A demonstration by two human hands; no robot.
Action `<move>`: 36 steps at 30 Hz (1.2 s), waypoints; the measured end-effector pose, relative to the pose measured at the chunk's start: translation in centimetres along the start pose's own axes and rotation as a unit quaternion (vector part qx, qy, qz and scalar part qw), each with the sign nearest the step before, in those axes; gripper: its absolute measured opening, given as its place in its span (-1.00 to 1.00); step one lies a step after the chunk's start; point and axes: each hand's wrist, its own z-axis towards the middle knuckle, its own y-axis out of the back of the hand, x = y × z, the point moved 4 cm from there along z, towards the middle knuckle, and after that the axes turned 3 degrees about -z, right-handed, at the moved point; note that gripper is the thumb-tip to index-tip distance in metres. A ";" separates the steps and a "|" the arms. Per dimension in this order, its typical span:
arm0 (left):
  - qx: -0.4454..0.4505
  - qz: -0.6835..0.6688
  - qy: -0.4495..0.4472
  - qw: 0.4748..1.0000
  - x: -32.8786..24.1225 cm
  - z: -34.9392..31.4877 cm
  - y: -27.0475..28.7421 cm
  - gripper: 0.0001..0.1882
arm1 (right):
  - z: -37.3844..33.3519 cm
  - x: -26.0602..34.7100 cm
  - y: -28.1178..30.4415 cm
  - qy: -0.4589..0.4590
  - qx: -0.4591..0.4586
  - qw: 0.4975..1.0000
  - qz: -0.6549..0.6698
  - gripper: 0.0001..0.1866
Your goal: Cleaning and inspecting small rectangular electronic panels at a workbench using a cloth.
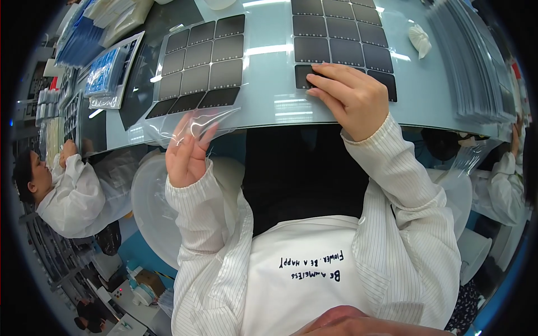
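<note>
My right hand (350, 95) rests on the near edge of a sheet of dark square tiles (342, 39), its fingertips pressing on the lowest left tile (304, 75). My left hand (188, 151) is raised at the table's edge and pinches a loose clear plastic film (193, 120). That film curls up from under a second sheet of dark square tiles (202, 61) lying to the left on the pale glossy table (269, 84).
A stack of clear sleeves (476, 67) lies at the right, with a crumpled white wipe (420, 39) beside it. Blue packets and trays (103, 70) sit at the far left. One person in a white coat (73, 196) works at my left, another (504, 179) at my right.
</note>
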 end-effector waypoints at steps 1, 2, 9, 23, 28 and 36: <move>-0.013 -0.021 0.019 1.000 0.0 0.0 0.0 -0.48 | 0.1 -0.2 0.0 -0.012 0.000 1.000 0.015 -0.83; -0.014 -0.021 0.019 1.000 -0.1 0.0 0.1 -0.48 | 0.2 -0.2 0.1 -0.011 0.000 1.000 0.015 -0.83; -0.043 -0.026 0.072 0.996 -0.4 -0.2 0.2 -0.39 | 0.3 0.0 0.0 -0.018 0.005 1.000 -0.002 -0.82; -0.078 -0.139 0.124 0.979 -0.1 0.3 0.3 -0.27 | -0.1 0.1 -0.3 -0.004 0.000 1.000 -0.017 -0.82; -0.111 -0.103 0.115 0.982 0.0 0.4 0.3 -0.05 | -0.2 0.2 -0.3 -0.003 0.000 1.000 -0.011 -0.83; -0.103 -0.142 0.103 0.979 0.1 0.4 1.3 -0.01 | -0.4 0.2 -0.4 0.020 0.023 0.999 -0.031 -0.80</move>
